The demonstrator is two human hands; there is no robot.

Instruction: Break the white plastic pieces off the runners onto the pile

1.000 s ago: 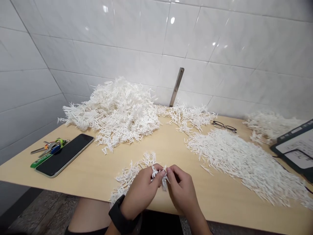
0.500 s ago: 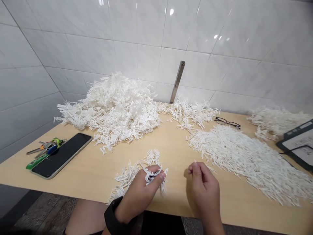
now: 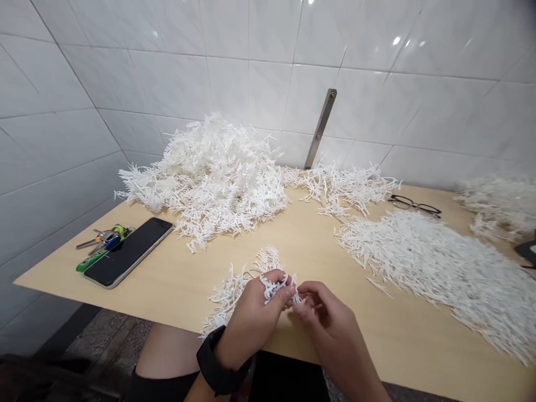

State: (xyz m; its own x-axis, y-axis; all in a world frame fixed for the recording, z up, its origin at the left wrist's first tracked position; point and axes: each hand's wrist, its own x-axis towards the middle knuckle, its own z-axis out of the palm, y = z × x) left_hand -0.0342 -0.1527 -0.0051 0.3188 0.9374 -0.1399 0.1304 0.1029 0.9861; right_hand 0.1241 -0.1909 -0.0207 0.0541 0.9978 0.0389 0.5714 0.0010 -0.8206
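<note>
My left hand, with a black band on the wrist, is closed around a bunch of small white branched pieces that look like plastic. Several ends stick out past its thumb and fingers. Against them, on the right, my right hand pinches at the protruding tips with thumb and forefinger. Its other fingers curl and are partly hidden. Beside and behind my left hand lies a small loose heap of the same branched pieces on the wooden table.
A tall pile of white branched pieces stands at the back left. At right spreads a wide bed of thin white pieces, with glasses behind it. A phone and keys lie left. A metal bar rises by the wall.
My right hand has moved left from beside the wide bed to meet my left hand at the bunch. A few thin pieces now lie apart near that bed's edge. The view has shifted slightly.
</note>
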